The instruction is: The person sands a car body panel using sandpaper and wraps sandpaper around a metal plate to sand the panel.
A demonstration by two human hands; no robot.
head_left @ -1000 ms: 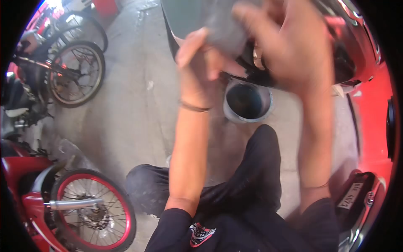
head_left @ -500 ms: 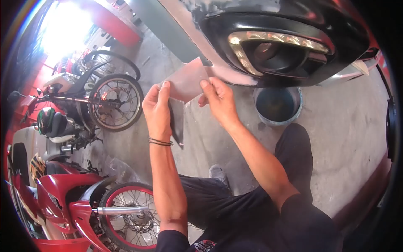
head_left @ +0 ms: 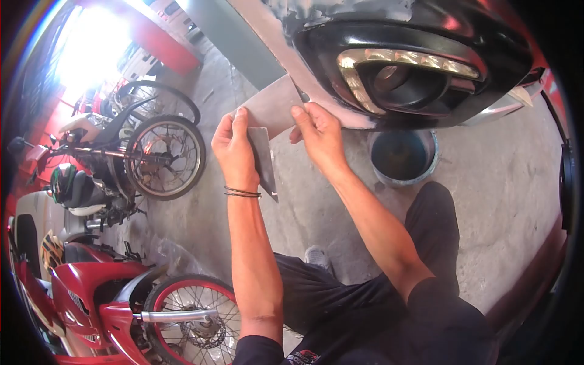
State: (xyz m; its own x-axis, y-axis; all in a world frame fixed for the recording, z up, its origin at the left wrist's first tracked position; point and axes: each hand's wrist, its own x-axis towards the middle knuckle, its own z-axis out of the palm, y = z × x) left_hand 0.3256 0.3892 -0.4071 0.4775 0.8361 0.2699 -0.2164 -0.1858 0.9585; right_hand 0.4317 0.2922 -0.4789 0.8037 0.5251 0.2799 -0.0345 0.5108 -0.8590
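Observation:
A thin greyish-pink sheet (head_left: 271, 108) is stretched between both hands, just below a grey and pinkish panel edge. My left hand (head_left: 236, 143) pinches its left side, thumb on top. With thumb and fingers, my right hand (head_left: 317, 135) grips the right edge. A dark, flat piece (head_left: 264, 163) hangs down beside my left palm; whether it is part of the same sheet I cannot tell. Above my right hand is a black bumper (head_left: 316, 58) with a lamp strip (head_left: 413, 58) and patchy grey areas.
A round bucket with dark liquid (head_left: 403, 157) stands on the floor under the bumper. Two motorcycles are at the left, one with a black wheel (head_left: 165, 157), one red (head_left: 97, 292). My bent knee (head_left: 433, 213) is at the lower right.
From a blurred position near the bumper, my hands have come down and left, and the sheet is now spread between them. The view has shifted, showing more of the lamp and motorcycles.

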